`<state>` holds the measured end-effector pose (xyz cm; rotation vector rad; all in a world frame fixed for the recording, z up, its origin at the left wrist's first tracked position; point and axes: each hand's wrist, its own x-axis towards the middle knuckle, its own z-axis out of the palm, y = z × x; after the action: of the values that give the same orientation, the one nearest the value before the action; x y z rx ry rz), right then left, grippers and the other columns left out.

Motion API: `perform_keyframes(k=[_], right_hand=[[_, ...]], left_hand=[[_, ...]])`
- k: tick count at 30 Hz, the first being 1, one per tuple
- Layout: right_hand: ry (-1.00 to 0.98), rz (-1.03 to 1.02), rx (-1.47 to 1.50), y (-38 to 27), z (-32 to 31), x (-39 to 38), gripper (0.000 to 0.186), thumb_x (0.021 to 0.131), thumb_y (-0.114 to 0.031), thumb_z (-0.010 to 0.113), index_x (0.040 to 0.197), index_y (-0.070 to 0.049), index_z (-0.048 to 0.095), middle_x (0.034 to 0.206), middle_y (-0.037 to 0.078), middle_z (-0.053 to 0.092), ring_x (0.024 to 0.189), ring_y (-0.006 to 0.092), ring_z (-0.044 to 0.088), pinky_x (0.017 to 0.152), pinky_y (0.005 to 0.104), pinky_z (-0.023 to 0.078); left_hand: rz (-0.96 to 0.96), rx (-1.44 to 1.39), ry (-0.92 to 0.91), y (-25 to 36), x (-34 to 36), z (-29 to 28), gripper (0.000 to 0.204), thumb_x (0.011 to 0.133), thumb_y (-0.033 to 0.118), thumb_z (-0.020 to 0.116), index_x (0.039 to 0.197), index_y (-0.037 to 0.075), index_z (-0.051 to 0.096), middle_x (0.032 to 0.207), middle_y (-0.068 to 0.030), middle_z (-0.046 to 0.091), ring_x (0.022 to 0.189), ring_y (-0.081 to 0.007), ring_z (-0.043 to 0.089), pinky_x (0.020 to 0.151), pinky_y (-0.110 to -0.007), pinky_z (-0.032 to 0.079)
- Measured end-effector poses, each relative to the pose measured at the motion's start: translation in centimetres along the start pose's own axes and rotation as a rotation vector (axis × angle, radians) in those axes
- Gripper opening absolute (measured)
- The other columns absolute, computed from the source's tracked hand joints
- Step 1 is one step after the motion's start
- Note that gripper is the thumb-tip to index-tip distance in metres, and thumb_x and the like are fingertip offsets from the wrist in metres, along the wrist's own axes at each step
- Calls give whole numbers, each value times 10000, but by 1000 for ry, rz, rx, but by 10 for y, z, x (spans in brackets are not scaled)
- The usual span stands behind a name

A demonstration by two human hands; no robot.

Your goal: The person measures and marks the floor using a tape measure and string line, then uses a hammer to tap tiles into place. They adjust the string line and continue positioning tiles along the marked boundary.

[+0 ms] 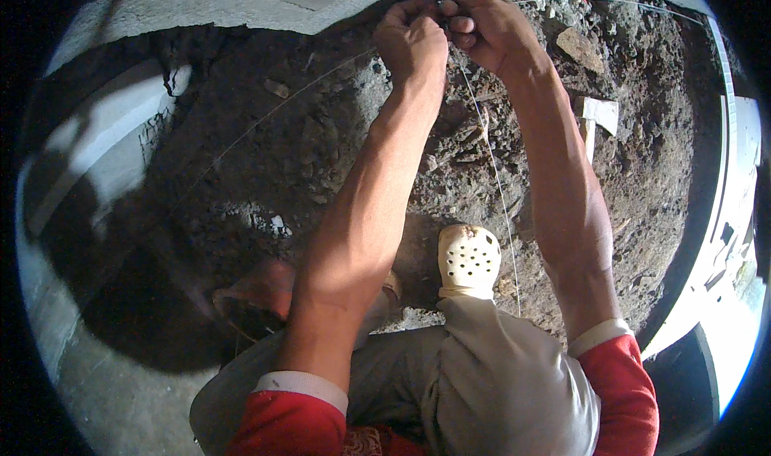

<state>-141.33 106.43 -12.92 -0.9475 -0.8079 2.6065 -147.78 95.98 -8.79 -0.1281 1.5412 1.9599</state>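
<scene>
Head view: a small dark piece [440, 2] sits between the fingertips of the right hand [486, 26], bent and closed on it (in shade beside the concrete edge [201, 10]). Left hand [414, 38] adjoins, fingers curled in; cannot tell what, if anything, it grips. Pale string [498, 177] runs from below the hands past the cream clog [469, 259]. Hatchet [601, 116] lies on soil [642, 183], right of the right forearm.

Harsh light, right edge blown out around white panel [747, 135]; left soil [265, 151] in deep shadow; fisheye bends edges, black corners; far detail between left hand [414, 42] and right hand [491, 32] murky
</scene>
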Motion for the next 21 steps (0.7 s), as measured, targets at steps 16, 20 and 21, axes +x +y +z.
perform_keyframes(k=[16, 20, 21], right_hand=[[78, -317, -1720, -8, 8, -18, 400, 924, -106, 676, 1322, -100, 638, 1150, 84, 731, 931, 187, 694, 766, 325, 552], [96, -572, -1900, -1, -5, -14, 405, 927, -111, 674, 1329, -97, 632, 1182, 86, 718, 952, 185, 683, 777, 319, 551], [96, -693, -1970, 1, -7, -14, 406, 928, -112, 674, 1332, -97, 630, 1190, 83, 715, 952, 181, 679, 776, 316, 549]], left_hand=[[88, 87, -6, 3, -3, 3, 155, 868, -141, 556, 987, -67, 621, 832, -145, 717, 631, -183, 697, 566, -280, 601], [97, 150, -4, 7, -5, 3, 148, 869, -136, 569, 984, -65, 626, 841, -146, 721, 657, -185, 703, 575, -290, 609], [96, 170, -9, 7, -5, 3, 144, 869, -135, 572, 982, -64, 628, 843, -146, 722, 664, -184, 704, 577, -291, 610]])
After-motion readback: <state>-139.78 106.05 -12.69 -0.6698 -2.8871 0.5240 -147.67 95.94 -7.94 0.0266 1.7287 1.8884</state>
